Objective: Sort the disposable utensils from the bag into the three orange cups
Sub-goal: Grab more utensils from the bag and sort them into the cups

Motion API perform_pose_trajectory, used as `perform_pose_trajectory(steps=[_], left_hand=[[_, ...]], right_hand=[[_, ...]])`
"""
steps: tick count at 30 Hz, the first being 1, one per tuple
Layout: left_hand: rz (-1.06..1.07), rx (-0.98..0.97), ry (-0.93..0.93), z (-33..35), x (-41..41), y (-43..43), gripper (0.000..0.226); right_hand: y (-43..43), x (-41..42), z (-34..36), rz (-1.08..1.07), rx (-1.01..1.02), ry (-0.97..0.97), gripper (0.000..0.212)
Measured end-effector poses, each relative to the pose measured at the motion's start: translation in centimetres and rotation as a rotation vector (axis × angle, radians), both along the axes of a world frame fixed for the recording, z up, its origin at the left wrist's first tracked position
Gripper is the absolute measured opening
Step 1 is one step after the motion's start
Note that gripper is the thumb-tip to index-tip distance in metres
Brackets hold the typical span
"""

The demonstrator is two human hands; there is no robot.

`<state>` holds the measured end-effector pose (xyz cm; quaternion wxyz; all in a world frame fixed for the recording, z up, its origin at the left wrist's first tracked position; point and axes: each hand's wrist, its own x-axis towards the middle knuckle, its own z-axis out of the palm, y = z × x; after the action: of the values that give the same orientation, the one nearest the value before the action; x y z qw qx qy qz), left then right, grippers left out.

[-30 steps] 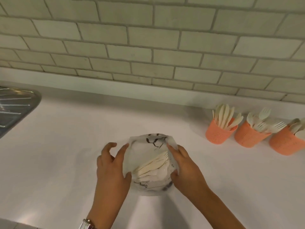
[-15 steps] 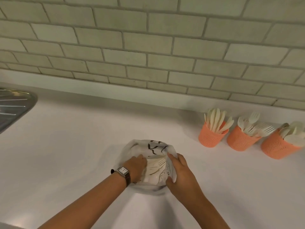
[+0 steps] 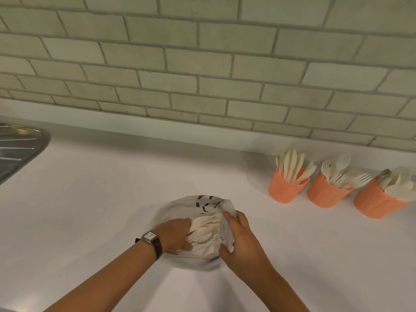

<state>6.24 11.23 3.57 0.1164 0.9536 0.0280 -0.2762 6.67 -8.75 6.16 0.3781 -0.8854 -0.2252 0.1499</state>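
Observation:
A translucent white bag (image 3: 180,207) with black print lies open on the white counter. Cream forks (image 3: 206,230) fill its mouth. My left hand (image 3: 174,234), with a watch on the wrist, reaches into the bag and its fingers curl around the forks. My right hand (image 3: 238,237) grips the bag's right edge and holds it open. At the right stand three orange mesh cups: the left cup (image 3: 286,191) holds knives, the middle cup (image 3: 325,194) holds forks, the right cup (image 3: 377,202) holds spoons.
A steel sink drainboard (image 3: 18,149) sits at the far left edge. A tiled wall (image 3: 202,70) rises behind the white counter (image 3: 101,199), which stretches between the sink and the cups.
My left hand left the bag's outer left edge and went into its mouth, closing on the forks. My right hand kept its hold on the right edge. The view shifted slightly.

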Motion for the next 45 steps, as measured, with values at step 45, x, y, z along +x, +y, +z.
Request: perform_pose_trajectory(steps=[45], left_hand=[[0.654,-1.651,-0.230,8.7,-3.3,-5.4,0.024]], right_hand=[[-1.7,-0.5,4.1,-0.388,0.554,0.024,0.013]])
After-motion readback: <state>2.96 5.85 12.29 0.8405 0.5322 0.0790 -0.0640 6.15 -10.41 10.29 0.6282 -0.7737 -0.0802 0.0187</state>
